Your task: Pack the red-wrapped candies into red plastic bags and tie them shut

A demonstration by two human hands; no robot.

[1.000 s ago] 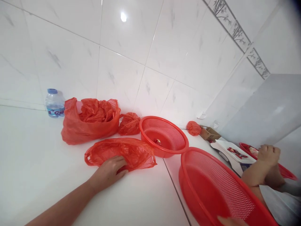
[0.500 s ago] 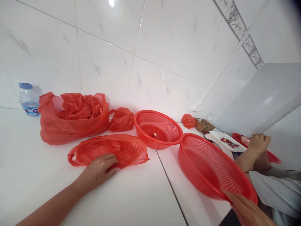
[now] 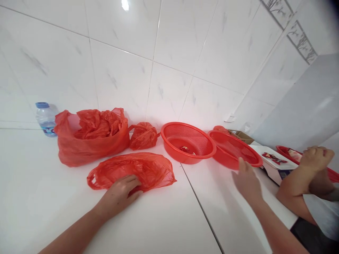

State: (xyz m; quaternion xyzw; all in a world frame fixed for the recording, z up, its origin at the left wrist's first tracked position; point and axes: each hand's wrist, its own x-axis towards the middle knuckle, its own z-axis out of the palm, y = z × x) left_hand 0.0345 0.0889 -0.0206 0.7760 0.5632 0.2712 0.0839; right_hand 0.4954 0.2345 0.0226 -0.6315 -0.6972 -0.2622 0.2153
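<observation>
My left hand (image 3: 122, 192) lies at the near edge of a flattened red plastic bag (image 3: 155, 169), its fingers curled over the edge and its thumb outside, closed on the thin plastic. My right hand (image 3: 247, 180), slightly blurred, is at the near rim of a red plastic basket (image 3: 225, 144). Its thumb stands apart from the fingers, and it looks open; whether the fingertips touch the rim I cannot tell. Left of that basket stands another red mesh basket (image 3: 169, 144), with a few small shiny red-and-gold wrapped pieces (image 3: 184, 149) on its bottom.
At the back left stand a water bottle (image 3: 46, 121), a big red bag stuffed with plastic bags (image 3: 90, 151) and a small tied red bag (image 3: 144, 137). To the right, another person's arms (image 3: 299, 178) rest by a white tray (image 3: 261, 150). A seam (image 3: 197, 199) crosses the white table.
My right hand has moved away from me and left with the right basket, which now stands farther back by the wall. My left hand stays on the bag. The view has shifted slightly.
</observation>
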